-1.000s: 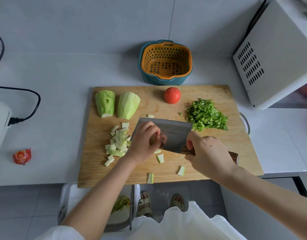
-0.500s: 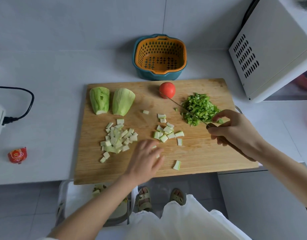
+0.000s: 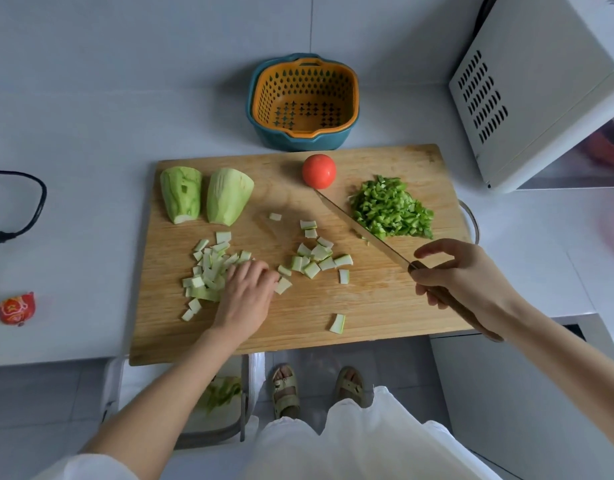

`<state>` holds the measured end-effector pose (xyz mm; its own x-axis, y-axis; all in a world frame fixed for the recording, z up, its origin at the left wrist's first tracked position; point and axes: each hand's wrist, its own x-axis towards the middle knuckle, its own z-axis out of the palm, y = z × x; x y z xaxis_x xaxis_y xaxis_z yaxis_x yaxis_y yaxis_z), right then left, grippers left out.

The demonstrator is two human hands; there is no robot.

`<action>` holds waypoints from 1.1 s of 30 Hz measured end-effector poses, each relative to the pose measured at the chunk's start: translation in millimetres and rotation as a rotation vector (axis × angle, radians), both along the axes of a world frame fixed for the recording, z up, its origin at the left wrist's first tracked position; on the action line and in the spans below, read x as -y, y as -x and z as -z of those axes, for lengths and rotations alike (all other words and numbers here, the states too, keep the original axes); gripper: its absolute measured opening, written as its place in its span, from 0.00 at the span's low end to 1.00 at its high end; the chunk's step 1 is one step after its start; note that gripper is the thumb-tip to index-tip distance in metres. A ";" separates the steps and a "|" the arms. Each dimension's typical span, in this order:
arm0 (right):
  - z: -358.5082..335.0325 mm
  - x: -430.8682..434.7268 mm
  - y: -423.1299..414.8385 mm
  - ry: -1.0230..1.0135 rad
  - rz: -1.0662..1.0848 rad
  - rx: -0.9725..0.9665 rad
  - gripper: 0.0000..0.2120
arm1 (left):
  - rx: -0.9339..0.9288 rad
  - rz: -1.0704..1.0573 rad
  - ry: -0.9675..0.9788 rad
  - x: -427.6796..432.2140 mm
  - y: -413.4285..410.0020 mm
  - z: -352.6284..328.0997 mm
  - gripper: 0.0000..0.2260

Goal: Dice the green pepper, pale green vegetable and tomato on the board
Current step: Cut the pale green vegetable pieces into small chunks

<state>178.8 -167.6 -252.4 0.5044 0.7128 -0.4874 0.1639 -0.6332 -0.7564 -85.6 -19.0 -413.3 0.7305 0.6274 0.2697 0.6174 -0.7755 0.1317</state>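
Observation:
On the wooden board (image 3: 385,306) lie two pale green vegetable halves (image 3: 208,195) at the back left, a whole tomato (image 3: 318,170) at the back middle and a heap of diced green pepper (image 3: 390,209) at the right. Pale green dice form one pile (image 3: 208,268) on the left and a smaller pile (image 3: 316,259) in the middle. My left hand (image 3: 245,294) rests flat, fingers apart, against the left pile. My right hand (image 3: 461,275) grips the cleaver (image 3: 361,230), held edge-on with its tip near the tomato.
An orange colander in a teal bowl (image 3: 303,102) stands behind the board. A white microwave (image 3: 540,84) sits at the right, a black cable (image 3: 28,209) and a red packet (image 3: 16,308) at the left. A bin with green scraps (image 3: 219,400) is below the counter edge.
The cleaver left the cut pieces and swung right, blade now edge-on. My left hand let go of the vegetable and moved left to the larger dice pile.

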 end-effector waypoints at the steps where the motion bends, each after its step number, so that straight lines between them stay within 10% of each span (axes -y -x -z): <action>1: -0.1 0.2 -0.7 -0.004 0.021 -0.034 0.10 | 0.040 -0.091 0.021 1.9 -5.0 -3.0 0.07; 10: 6.9 3.6 -2.5 -0.022 0.090 -0.179 0.02 | -0.089 0.662 0.109 64.4 -88.7 2.2 0.11; 24: 62.7 -1.8 37.5 0.030 -0.172 0.301 0.13 | -0.112 -0.003 -0.088 -17.3 -42.7 -2.2 0.06; 33: 74.6 -15.3 96.6 0.009 -0.242 0.445 0.09 | 0.236 -0.366 0.079 -48.2 -0.8 -17.3 0.13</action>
